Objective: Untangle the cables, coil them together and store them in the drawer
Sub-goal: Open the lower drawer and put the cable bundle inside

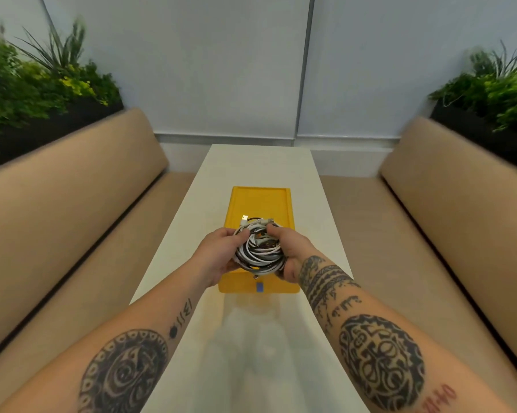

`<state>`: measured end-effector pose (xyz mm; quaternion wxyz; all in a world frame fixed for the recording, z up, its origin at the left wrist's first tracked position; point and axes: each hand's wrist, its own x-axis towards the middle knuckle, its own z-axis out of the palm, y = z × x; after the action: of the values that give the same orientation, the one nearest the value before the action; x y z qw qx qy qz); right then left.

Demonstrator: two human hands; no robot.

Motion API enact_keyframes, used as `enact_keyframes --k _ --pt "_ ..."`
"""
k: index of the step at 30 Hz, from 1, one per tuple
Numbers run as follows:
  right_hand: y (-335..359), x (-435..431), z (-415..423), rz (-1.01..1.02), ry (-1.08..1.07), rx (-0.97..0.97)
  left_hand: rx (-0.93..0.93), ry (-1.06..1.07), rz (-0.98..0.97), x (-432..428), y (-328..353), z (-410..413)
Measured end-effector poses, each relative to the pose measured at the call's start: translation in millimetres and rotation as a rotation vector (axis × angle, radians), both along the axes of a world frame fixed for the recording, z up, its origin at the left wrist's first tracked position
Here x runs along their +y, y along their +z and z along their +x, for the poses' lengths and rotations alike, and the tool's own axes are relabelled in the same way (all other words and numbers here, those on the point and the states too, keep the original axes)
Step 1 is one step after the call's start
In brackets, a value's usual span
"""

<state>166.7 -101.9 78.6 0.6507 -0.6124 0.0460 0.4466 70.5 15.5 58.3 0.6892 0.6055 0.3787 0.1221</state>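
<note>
Looking down a long, pale desk that runs away to a white panelled wall. There are 2 tan upholstered seats alongside it, the left bench and the right bench. Leafy green fills the left planter and the right planter behind the backrests. On the desk sits the yellow drawer, open-topped, with a small blue tab on its near face. And here's the bundle: the cables are wound into 1 round coil, white and black strands mixed, with a USB plug poking out at the far side. The left grip is curled round the coil's left edge, and the right grip round its right edge. The coil sits over the drawer's near half; whether it touches the drawer floor, I cannot tell.
</note>
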Motion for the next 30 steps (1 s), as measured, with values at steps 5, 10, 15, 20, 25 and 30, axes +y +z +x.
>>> enact_keyframes --k 5,10,15,20,25,30 --pt "-12 19 15 -0.25 0.069 0.031 0.241 -0.002 0.19 13 7 19" --pt "-20 32 34 -0.39 0.12 0.06 0.347 -0.05 0.178 20 10 31" --pt "-32 38 41 -0.45 0.159 0.074 0.511 -0.163 0.245 28 5 40" --pt "-40 42 43 -0.47 0.146 0.055 0.634 -0.159 0.811 51 6 45" --pt "-54 59 45 -0.356 0.058 -0.008 0.481 -0.291 0.993 78 -13 62" --pt "-77 69 46 -0.276 -0.013 -0.046 0.52 -0.436 0.998 86 -37 67"
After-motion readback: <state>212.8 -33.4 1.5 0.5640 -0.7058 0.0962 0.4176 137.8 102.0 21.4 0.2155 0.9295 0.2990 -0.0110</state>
